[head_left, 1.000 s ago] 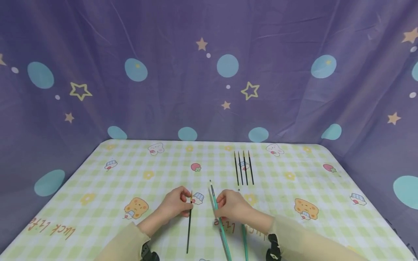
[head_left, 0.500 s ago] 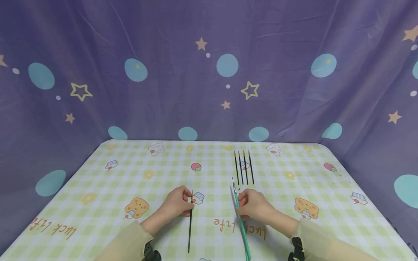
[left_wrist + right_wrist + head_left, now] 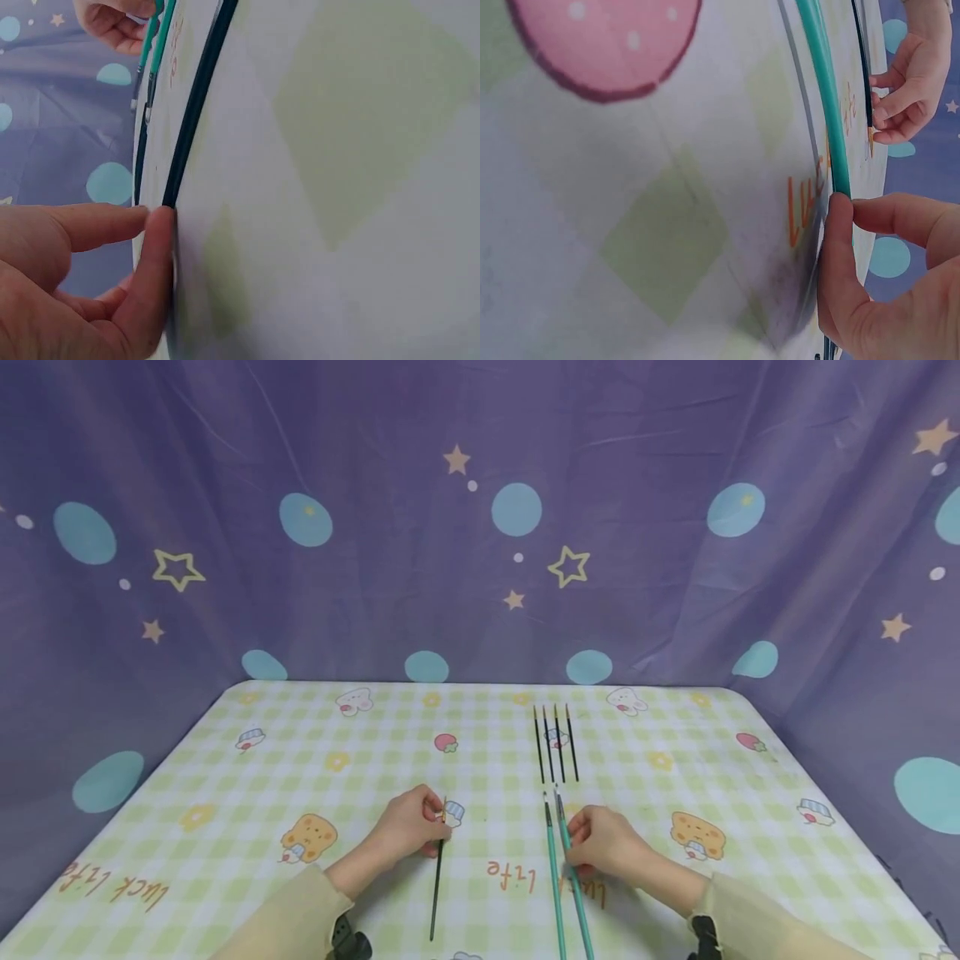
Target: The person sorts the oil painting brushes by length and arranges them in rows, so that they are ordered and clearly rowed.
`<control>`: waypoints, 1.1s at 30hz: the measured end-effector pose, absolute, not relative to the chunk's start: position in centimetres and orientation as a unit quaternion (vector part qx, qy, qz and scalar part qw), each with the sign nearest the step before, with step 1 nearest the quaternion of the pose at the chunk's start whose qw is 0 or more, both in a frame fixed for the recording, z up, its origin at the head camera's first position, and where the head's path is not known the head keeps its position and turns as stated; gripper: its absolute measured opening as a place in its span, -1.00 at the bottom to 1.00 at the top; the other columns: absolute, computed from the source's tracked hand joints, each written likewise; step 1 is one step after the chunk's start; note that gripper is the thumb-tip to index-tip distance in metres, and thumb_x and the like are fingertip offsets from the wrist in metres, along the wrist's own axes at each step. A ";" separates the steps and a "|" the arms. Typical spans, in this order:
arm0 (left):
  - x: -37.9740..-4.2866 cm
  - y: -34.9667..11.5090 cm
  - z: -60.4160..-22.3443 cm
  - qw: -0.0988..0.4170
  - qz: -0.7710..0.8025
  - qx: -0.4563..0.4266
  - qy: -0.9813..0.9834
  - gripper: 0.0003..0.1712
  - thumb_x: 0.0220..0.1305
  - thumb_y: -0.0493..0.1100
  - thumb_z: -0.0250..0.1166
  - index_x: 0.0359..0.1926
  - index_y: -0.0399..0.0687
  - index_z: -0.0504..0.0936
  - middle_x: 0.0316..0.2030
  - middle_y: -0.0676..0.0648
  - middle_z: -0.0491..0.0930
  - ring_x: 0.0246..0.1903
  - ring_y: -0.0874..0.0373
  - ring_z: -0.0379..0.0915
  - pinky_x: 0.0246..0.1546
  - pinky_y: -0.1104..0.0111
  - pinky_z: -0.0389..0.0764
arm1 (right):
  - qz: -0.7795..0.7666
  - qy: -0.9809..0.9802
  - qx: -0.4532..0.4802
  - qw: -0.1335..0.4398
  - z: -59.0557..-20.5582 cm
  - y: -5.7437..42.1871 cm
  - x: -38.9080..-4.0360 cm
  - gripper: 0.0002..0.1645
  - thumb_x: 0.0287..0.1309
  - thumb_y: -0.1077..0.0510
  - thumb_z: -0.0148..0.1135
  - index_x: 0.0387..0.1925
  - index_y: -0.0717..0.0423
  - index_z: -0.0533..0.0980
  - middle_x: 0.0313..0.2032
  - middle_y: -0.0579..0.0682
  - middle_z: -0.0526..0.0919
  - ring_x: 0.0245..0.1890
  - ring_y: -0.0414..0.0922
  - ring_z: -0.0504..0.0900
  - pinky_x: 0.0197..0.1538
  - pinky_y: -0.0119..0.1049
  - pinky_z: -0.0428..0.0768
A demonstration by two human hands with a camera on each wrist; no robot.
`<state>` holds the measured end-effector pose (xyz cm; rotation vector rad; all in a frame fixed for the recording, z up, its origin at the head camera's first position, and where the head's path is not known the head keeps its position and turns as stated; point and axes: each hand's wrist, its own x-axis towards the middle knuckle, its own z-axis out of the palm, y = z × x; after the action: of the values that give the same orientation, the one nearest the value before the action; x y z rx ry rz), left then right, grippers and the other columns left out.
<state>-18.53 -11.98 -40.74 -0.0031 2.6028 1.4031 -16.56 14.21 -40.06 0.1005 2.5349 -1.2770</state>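
My left hand (image 3: 408,822) pinches a thin black paintbrush (image 3: 437,885) just below its metal collar, its handle pointing toward me. In the left wrist view, the dark handle (image 3: 196,112) runs away from thumb and fingertip. My right hand (image 3: 607,843) pinches a teal paintbrush (image 3: 580,897) by the upper handle; the right wrist view has its teal handle (image 3: 826,90) between thumb and forefinger. Just left of it lies a second teal paintbrush (image 3: 556,885), nearly parallel, bristles away from me.
Several black paintbrushes (image 3: 557,756) lie in a row beyond the teal pair, bristles facing the back. A green checked cloth (image 3: 360,893) with cartoon prints covers the table. A purple curtain (image 3: 375,593) with stars and dots hangs behind.
My right hand has carried its teal paintbrush rightward, past the other teal one, to that one's right side. My left hand has stayed nearly still with the black paintbrush.
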 end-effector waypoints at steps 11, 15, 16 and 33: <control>-18.3 -11.6 -40.8 0.086 0.376 0.026 0.922 -0.65 -0.21 -0.38 0.38 -0.42 -0.25 0.37 -0.55 -0.08 0.38 -0.80 0.23 0.44 -0.77 0.46 0.56 | -0.452 0.877 0.036 0.156 -40.7 14.2 -16.5 -0.63 -0.28 0.47 0.29 -0.31 0.29 0.41 -0.53 0.04 0.47 -0.66 -0.17 0.52 -0.57 -0.36 0.65; -18.2 -11.4 -40.3 0.094 0.376 0.009 0.922 -0.65 -0.21 -0.41 0.37 -0.41 -0.26 0.36 -0.56 -0.09 0.36 -0.79 0.21 0.44 -0.76 0.45 0.56 | -0.452 0.879 0.031 0.149 -40.7 14.2 -16.5 -0.63 -0.30 0.47 0.30 -0.32 0.29 0.42 -0.53 0.03 0.47 -0.67 -0.18 0.52 -0.58 -0.36 0.64; -18.2 -11.3 -40.2 0.097 0.378 0.006 0.921 -0.66 -0.21 -0.42 0.36 -0.41 -0.26 0.36 -0.55 -0.09 0.36 -0.79 0.21 0.44 -0.75 0.45 0.57 | -0.452 0.879 0.031 0.147 -40.7 14.2 -16.5 -0.63 -0.30 0.47 0.30 -0.33 0.29 0.42 -0.54 0.03 0.48 -0.67 -0.18 0.52 -0.58 -0.36 0.64; -19.1 -12.3 -40.0 0.132 0.413 -0.003 0.901 -0.73 -0.15 -0.44 0.26 -0.33 -0.28 0.44 -0.52 -0.09 0.44 -0.70 0.16 0.40 -0.74 0.39 0.57 | -0.458 0.877 0.021 0.146 -40.6 14.3 -16.3 -0.63 -0.30 0.45 0.32 -0.33 0.29 0.42 -0.55 0.03 0.48 -0.68 -0.19 0.52 -0.58 -0.35 0.64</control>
<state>-19.08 -12.26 -40.00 -0.0073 2.6140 1.1994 -16.28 14.29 -40.59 0.0608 2.5247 -1.3172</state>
